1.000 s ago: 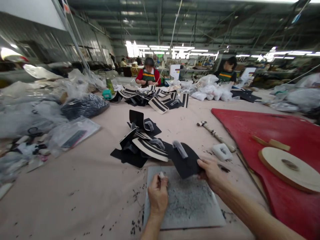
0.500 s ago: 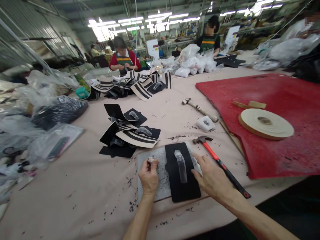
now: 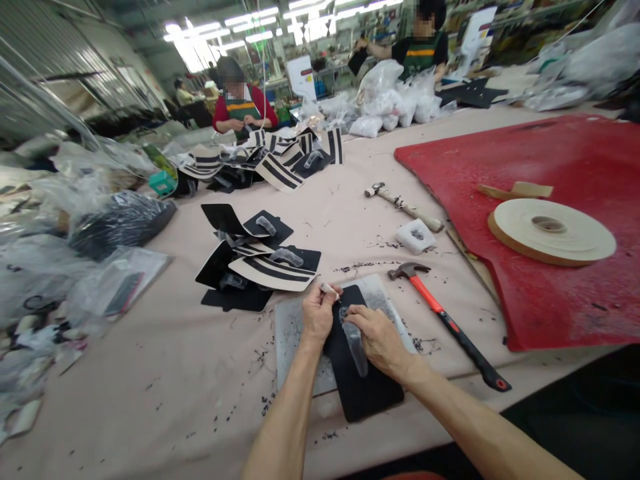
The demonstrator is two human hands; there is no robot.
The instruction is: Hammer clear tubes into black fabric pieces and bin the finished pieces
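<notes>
A black panel [image 3: 373,393] lies slightly askew on a grey slab [image 3: 295,327], its lower end past the slab's near edge. A handle wrapped in clear plastic [image 3: 356,347] runs along the panel. At its upper end, the fingers of my right hand [image 3: 377,337] are closed on the wrapping. Just left of it, my left hand [image 3: 319,317] is pinched at the panel's upper left edge. Something white shows at its fingertips; whether that is a finger wrap or a held piece I cannot tell. A claw hammer [image 3: 440,313] with a red and black handle lies to the right.
Similar panels [image 3: 273,270] are heaped ahead on the left, with a larger pile [image 3: 280,173] behind. Another hammer [image 3: 400,203] and a white block [image 3: 416,237] lie beyond the slab. A tape roll [image 3: 555,233] rests on a red sheet [image 3: 450,160]. Co-workers sit across the table.
My right hand has moved left from the panel's right edge onto the wrapped handle. My left hand has moved up and right to the panel's edge. The panel has turned a little and shifted nearer.
</notes>
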